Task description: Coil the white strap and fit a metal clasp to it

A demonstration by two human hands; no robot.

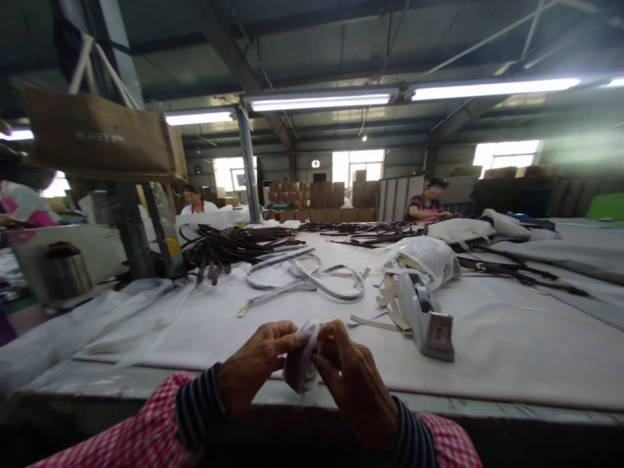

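Close to the table's front edge, a small coiled strap (301, 367) wrapped in clear plastic is held up between both hands. My left hand (256, 357) grips it from the left, with the thumb along its upper side. My right hand (353, 380) is closed at its right edge, thumb and fingers pinching there; what lies right at the fingertips is partly hidden. Beyond the hands lie long plastic-wrapped straps (334, 291) in loose loops, one ending in a gold clasp (242, 310). To the right stands a tape dispenser (423, 318).
Dark straps (229, 244) are heaped at the back left. Paper strips (377, 322) and a clear plastic bag (429, 257) lie beside the dispenser. Plastic sheeting (112, 318) covers the left edge. A tan tote bag (100, 133) hangs upper left. A co-worker (429, 203) sits across the table.
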